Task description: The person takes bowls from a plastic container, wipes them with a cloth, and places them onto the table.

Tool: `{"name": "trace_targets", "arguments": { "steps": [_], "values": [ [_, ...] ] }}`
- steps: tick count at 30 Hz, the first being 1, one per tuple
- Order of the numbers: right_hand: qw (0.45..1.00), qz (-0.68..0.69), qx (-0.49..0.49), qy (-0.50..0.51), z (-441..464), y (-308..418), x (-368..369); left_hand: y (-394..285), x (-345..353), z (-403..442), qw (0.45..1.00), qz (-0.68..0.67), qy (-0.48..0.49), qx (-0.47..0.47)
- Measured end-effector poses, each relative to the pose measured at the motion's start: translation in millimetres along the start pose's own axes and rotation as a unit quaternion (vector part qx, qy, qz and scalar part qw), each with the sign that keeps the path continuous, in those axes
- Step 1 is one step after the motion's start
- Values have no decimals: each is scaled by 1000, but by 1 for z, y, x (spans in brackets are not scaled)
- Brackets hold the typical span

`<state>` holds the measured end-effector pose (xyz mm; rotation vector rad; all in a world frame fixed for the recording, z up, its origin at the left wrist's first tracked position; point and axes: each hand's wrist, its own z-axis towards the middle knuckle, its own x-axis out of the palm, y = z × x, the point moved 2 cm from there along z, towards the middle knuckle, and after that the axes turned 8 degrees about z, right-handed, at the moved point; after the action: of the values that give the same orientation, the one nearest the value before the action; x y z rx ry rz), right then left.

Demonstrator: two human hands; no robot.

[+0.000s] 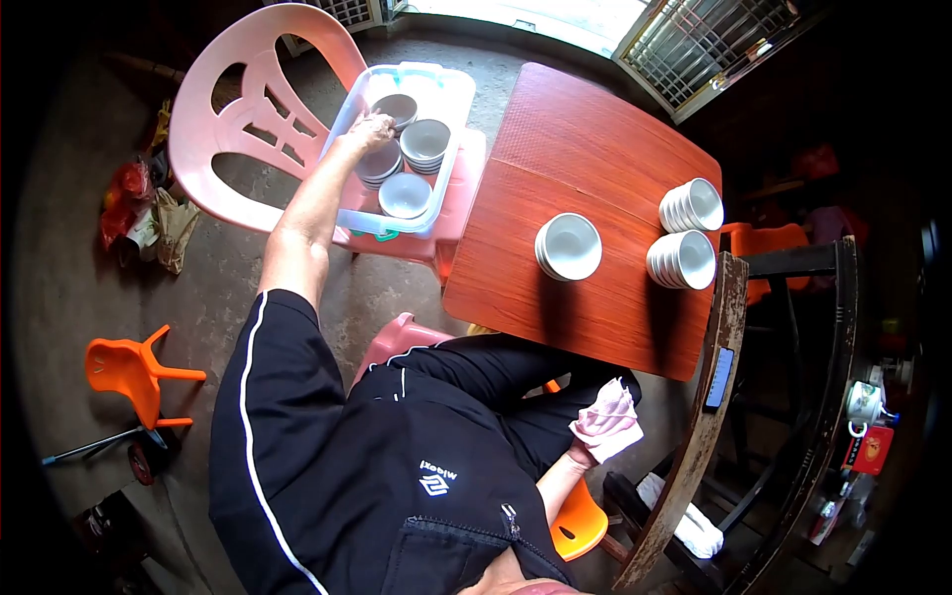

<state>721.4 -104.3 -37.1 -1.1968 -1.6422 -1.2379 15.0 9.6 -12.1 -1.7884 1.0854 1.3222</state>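
My left hand (373, 130) reaches into a clear plastic box (451, 169), its fingers closed at the rim of a grey-white bowl (399, 105). Beside that hand in the box are a stack of bowls (379, 167), another stack (426, 144) and a pale bowl (406, 195) nearer me. My right hand (581, 456) is low by my leg, closed around a folded pink-and-white cloth (608, 421). On the red-brown wooden table (535, 169) stand a white bowl stack (570, 247) and two taller stacks at the right, one (691, 205) behind the other (682, 260).
The box rests on a pink plastic chair (268, 119). A worn wooden chair (714, 397) stands close at my right, with a white cloth (694, 526) on it. An orange stool (134, 377) and plastic bags (149, 218) are on the floor at left.
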Motion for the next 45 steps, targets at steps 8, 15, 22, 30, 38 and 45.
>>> {"name": "trace_targets", "arguments": {
  "steps": [8,15,22,30,38,45],
  "values": [
    [977,106,105,151,0,12,-18,-1,6,5,999,45,-8,-14],
    [964,177,133,148,2,13,-22,0,8,5,998,53,-7,-15],
    [965,165,132,157,1,9,-8,-6,9,3,998,52,-15,-19],
    [963,181,110,169,3,9,-23,-28,-18,-55,976,124,-179,-17],
    [949,177,142,220,1,6,-13,-23,5,-82,998,34,58,10],
    [1000,25,1,9,4,1,-7,-21,9,-89,997,62,-36,38]
  ]
}}
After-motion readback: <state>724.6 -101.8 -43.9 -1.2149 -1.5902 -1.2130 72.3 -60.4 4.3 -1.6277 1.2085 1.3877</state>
